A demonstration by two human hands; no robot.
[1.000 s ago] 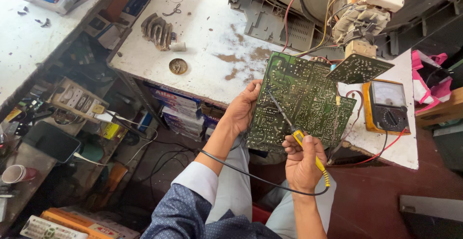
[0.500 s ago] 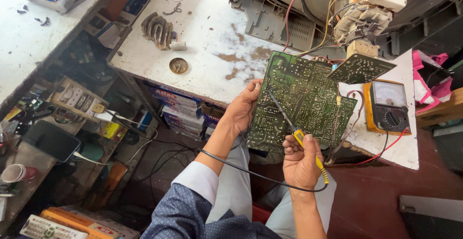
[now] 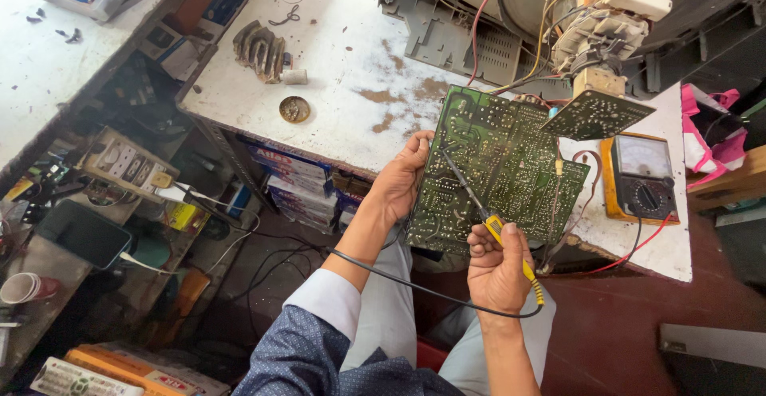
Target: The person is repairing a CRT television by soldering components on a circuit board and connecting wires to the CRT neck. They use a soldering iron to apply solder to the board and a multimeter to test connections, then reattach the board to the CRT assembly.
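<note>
Now my left hand grips the left edge of the green board, which leans tilted at the desk's front edge. Just below the board, my right hand is closed around a yellow iron, its tip touching the board's middle. A meter lies near the desk's right corner.

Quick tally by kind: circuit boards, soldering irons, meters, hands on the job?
Green circuit boards: 2, large one held, small one on the tube neck
Yellow-handled soldering iron: 1
Orange analog multimeter: 1
Hands: 2, left hand, right hand
Total: 6
</note>
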